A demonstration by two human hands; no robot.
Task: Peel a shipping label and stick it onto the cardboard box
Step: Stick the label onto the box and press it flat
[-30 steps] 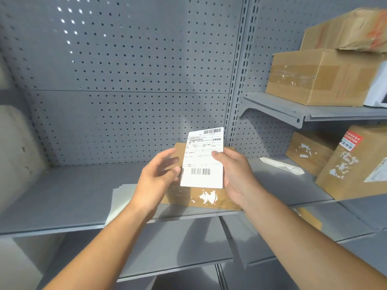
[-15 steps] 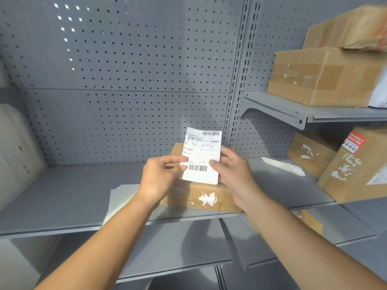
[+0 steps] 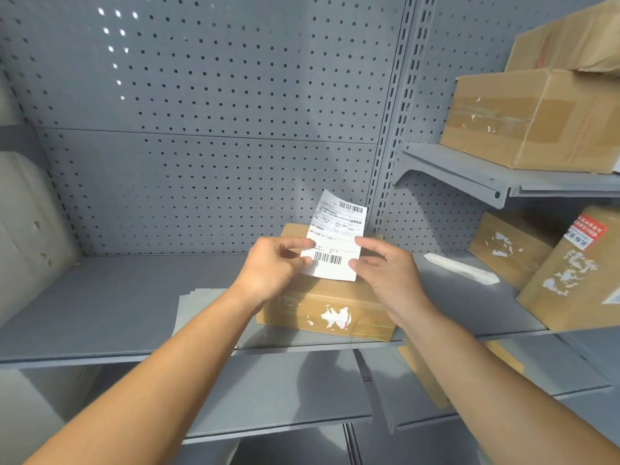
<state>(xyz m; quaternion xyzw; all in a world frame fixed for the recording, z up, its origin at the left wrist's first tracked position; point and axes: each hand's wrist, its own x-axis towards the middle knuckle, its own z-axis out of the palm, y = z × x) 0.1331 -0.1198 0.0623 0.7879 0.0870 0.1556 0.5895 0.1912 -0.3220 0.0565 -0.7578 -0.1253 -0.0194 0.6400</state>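
A white shipping label [image 3: 337, 236] with two barcodes stands tilted above a flat cardboard box [image 3: 322, 303] on the grey shelf [image 3: 117, 297]. My left hand [image 3: 273, 270] pinches the label's lower left edge between thumb and fingers. My right hand [image 3: 385, 273] pinches its lower right edge. The label's bottom edge hangs just over the box top; I cannot tell whether it touches. The box's front face carries torn white label scraps.
A stack of white backing sheets [image 3: 198, 307] lies left of the box. A folded white strip [image 3: 459, 266] lies to the right. Several cardboard boxes [image 3: 530, 122] fill the right shelves, one with a red sticker [image 3: 587, 229]. A perforated back panel [image 3: 201, 162] closes the rear.
Both hands have carried the label down and away toward the box top, and it now tilts back. The left hand shifted from the box's side to pinching the label's edge.
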